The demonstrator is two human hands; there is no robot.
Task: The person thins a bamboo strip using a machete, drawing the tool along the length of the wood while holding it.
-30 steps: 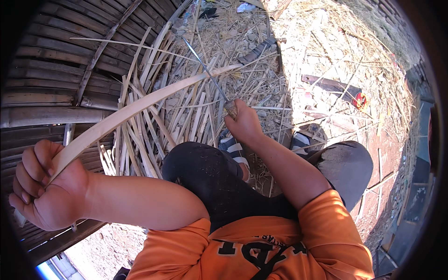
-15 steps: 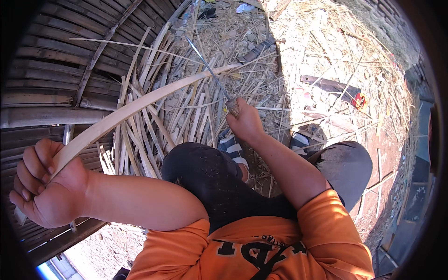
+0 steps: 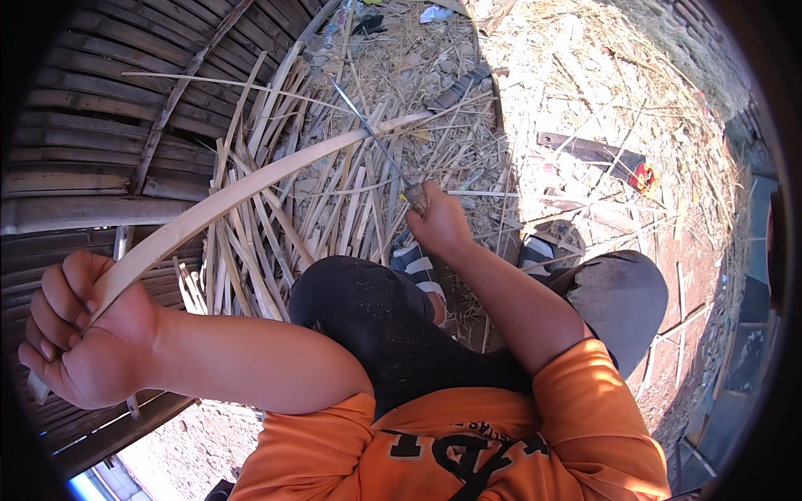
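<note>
1. While the person is sitting with knees bent, the left hand (image 3: pixel 83 338) is gripping one end of a long bamboo strip (image 3: pixel 251 188), fingers (image 3: pixel 63 292) curled tight around it.
2. The right hand (image 3: pixel 439 224) is clasping a knife (image 3: pixel 376 142) handle, fingers fully closed, blade crossing the strip's far end.
3. The strip is arching from lower left to upper middle.
4. Split bamboo slats (image 3: pixel 251 234) are lying piled on the straw-strewn ground (image 3: pixel 551 75) beyond.

Near end of the bamboo strip (image 3: pixel 251 188) hidden inside the closed left hand (image 3: pixel 79 334), knife (image 3: pixel 376 146) handle covered by the right hand (image 3: pixel 439 225), feet partly hidden under straw, far dark tool (image 3: pixel 597 154) too small to identify, picture corners black
</note>
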